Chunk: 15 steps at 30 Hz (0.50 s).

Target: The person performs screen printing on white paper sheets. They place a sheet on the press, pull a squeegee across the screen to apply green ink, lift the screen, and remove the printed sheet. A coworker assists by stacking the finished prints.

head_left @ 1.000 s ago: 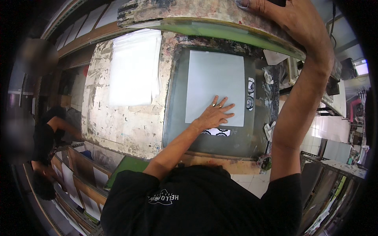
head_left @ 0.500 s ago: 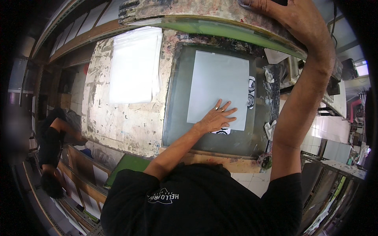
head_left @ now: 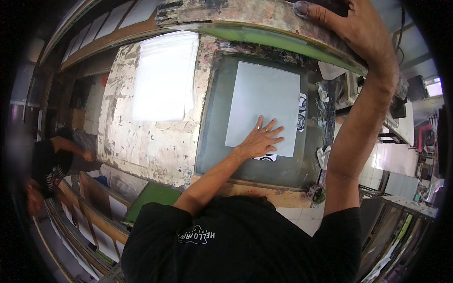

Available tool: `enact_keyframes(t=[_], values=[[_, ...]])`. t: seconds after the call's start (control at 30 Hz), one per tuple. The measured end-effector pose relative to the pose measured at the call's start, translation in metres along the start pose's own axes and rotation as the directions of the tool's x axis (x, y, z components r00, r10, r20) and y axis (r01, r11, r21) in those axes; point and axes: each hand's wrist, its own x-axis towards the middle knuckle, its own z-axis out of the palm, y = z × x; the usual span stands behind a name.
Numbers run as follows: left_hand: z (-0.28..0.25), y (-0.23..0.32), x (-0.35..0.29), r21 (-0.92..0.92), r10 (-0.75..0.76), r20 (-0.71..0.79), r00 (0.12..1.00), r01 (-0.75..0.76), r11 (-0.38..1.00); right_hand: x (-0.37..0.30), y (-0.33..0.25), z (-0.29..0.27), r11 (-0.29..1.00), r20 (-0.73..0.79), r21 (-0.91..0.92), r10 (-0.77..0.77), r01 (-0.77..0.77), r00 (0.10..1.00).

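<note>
With fingers spread flat, my left hand (head_left: 259,141) rests on the lower part of a pale sheet of paper (head_left: 264,94). The sheet lies on a dark grey-green printing bed (head_left: 214,137). Small black-and-white printed pieces (head_left: 302,113) show along its right edge, and another printed piece (head_left: 266,157) pokes out below it. Above the bed's far side, my right hand (head_left: 361,30) grips the worn wooden edge of a raised screen-printing frame (head_left: 245,14) with green mesh (head_left: 269,40). Its thumb lies along the wood; the other fingers are mostly out of view.
A stack of white paper (head_left: 165,78) sits on the stained board (head_left: 146,146) left of the bed. Crumpled tissue (head_left: 323,155) lies along the bed's right side. At far left another person (head_left: 52,162) bends by wooden frames (head_left: 104,193). Metal racks (head_left: 391,221) stand at lower right.
The person at the far left has shifted farther left, with an arm now stretched toward the board. My left hand stays flat on the sheet and my right hand stays on the frame.
</note>
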Motion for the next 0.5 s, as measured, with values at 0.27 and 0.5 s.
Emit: enact_keyframes(t=[0.27, 0.5], values=[[-0.001, -0.009, -0.004, 0.013, -0.062, 0.002, 0.998, 0.062, 0.998, 0.002, 0.007, -0.006, 0.989, 0.095, 0.102, 0.102, -0.112, 0.99], [0.003, -0.014, -0.005, 0.012, -0.018, -0.083, 0.996, 0.019, 1.0, -0.002, 0.004, -0.005, 0.994, 0.085, 0.036, 0.099, -0.102, 0.991]])
